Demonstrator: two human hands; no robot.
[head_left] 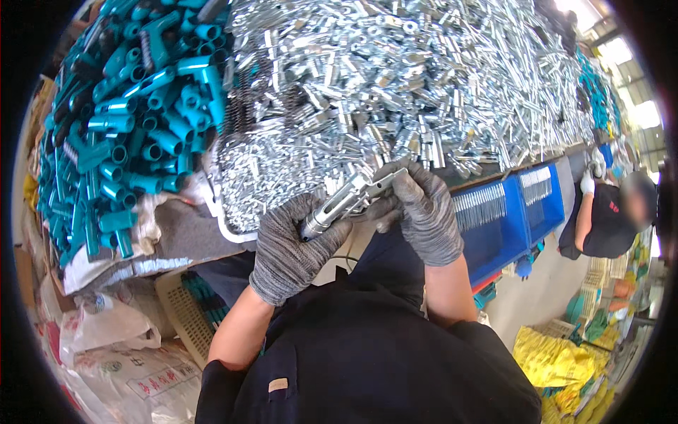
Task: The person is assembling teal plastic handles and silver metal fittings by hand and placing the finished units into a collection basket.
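In front of my chest, a silver metal tool mechanism (337,210), with a round barrel end and a slotted frame, lies slantwise between my hands. My left hand (288,249), in a grey knit glove, is closed round its barrel end, and the thumb rests along the near side. The gloved right hand (429,218) pinches the upper right end of the frame between thumb and fingers. Whether a separate small piece sits in those right fingers is hard to make out. Just beyond both hands is a white-rimmed tray (224,227) heaped with small shiny metal parts (265,173).
A large pile of metal parts (395,78) covers the bench. Teal tool bodies (148,120) are heaped at left. Blue bins (514,210) with rows of pins stand at right. A plastic crate (182,311) sits low at left. Another person (611,219) works at far right.
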